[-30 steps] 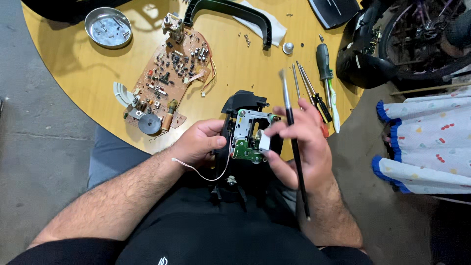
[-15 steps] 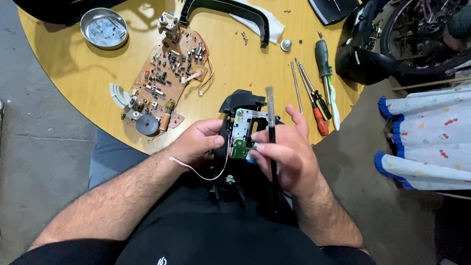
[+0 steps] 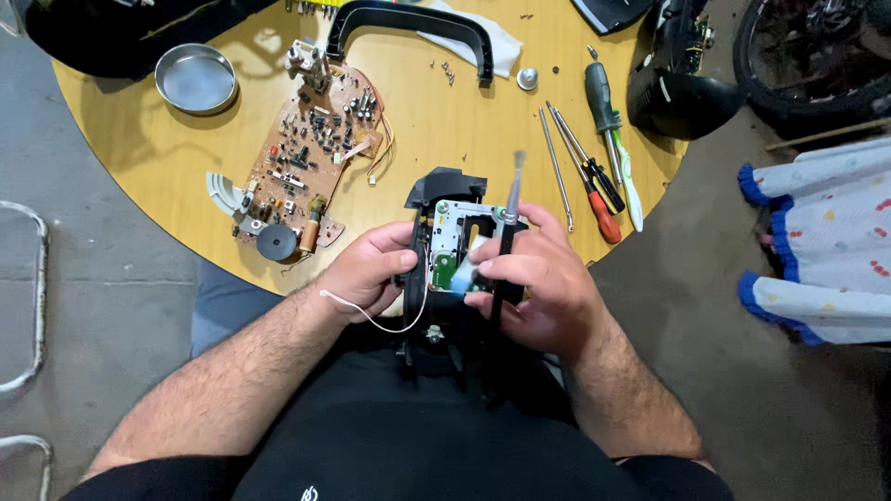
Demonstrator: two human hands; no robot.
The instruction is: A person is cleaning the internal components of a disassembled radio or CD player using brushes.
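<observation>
My left hand (image 3: pixel 369 271) grips the left side of a black mechanism (image 3: pixel 452 237) with a metal plate and a small green board, held over my lap at the table edge. A thin white wire (image 3: pixel 371 317) hangs from it under my left wrist. My right hand (image 3: pixel 534 288) holds a long black-handled tool (image 3: pixel 509 227) with a grey tip, upright across the right side of the mechanism, and its fingers also press on the part.
On the round wooden table (image 3: pixel 445 121) lie a brown circuit board (image 3: pixel 311 158), a round metal tin (image 3: pixel 196 78), a black curved handle (image 3: pixel 408 23), a white cloth, small screws, and several screwdrivers and probes (image 3: pixel 594 172). Black casings sit at the far right.
The long tool has swung from lying low along my right forearm to standing upright over the mechanism. My right hand has moved left onto the part.
</observation>
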